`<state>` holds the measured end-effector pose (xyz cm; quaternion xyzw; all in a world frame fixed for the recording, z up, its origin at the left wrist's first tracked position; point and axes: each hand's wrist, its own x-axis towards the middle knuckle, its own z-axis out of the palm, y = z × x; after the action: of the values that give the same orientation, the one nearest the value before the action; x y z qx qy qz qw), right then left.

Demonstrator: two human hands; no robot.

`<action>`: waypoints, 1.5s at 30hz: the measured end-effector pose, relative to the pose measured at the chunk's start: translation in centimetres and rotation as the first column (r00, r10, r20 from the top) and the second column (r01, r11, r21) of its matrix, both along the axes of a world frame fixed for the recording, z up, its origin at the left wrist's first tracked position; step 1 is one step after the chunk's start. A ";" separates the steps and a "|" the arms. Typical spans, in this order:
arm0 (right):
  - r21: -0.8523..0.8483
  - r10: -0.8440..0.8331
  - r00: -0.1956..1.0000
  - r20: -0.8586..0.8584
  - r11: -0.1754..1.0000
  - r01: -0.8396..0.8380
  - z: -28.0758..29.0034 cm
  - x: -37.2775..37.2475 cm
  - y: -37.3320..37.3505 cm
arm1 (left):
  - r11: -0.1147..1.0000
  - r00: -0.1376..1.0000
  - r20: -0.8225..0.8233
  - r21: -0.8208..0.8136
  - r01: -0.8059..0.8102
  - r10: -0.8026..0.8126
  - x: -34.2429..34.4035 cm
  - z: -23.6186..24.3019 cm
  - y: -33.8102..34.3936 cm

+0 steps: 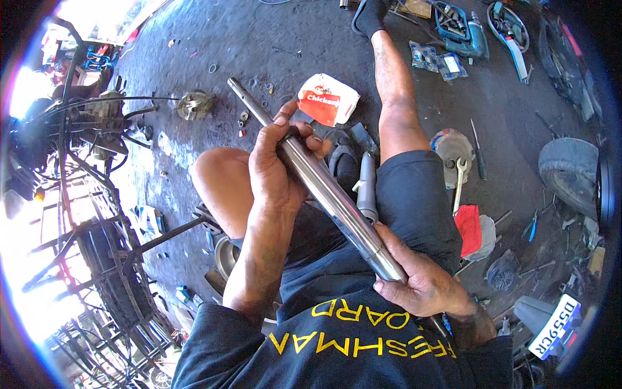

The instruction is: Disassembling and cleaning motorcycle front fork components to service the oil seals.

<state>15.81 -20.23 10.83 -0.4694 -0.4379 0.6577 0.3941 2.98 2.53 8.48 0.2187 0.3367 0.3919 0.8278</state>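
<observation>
A shiny chrome fork tube point(330, 201) lies slantwise across my lap, its far end pointing up and left. From that end sticks a thinner metal rod point(248, 100). My left hand point(280, 159) is wrapped round the tube's upper part, where a dark ring sits at the rod's base. Around the wider lower end of the tube, my right hand point(421, 275) closes with the thumb along its side. On the floor between my legs, just beyond the tube, rests a grey cast fork leg point(367, 188). A red and white paper packet point(328, 99) lies past my left fingers.
At the left stands a vehicle frame with a tyre point(107, 275). A round metal hub point(195, 104) and small rings lie on the dark floor. To the right are a combination wrench point(460, 180), a screwdriver point(479, 150), a red cloth point(471, 231), a wheel point(570, 170) and a teal drill point(477, 37).
</observation>
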 end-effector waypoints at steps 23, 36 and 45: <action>-0.261 -0.049 0.858 -0.512 0.960 -0.101 -1.0 -0.2 0.0 | 0.997 0.971 0.224 0.019 0.076 -0.079 -1.0 0.1 0.4; 0.091 -0.036 0.997 0.065 0.995 0.030 0.0 -1.0 1.2 | 0.996 0.986 -0.142 -0.010 -0.087 0.085 -0.7 1.1 0.7; -0.050 -0.011 0.899 -0.437 0.999 -0.012 -1.4 -1.4 1.4 | 0.999 0.969 0.249 0.034 -0.016 0.008 -1.8 -0.2 0.8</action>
<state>14.42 -18.84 9.45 -0.3197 -0.3213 0.7575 0.4698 1.20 3.35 8.23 0.1805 0.2247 0.4271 0.8570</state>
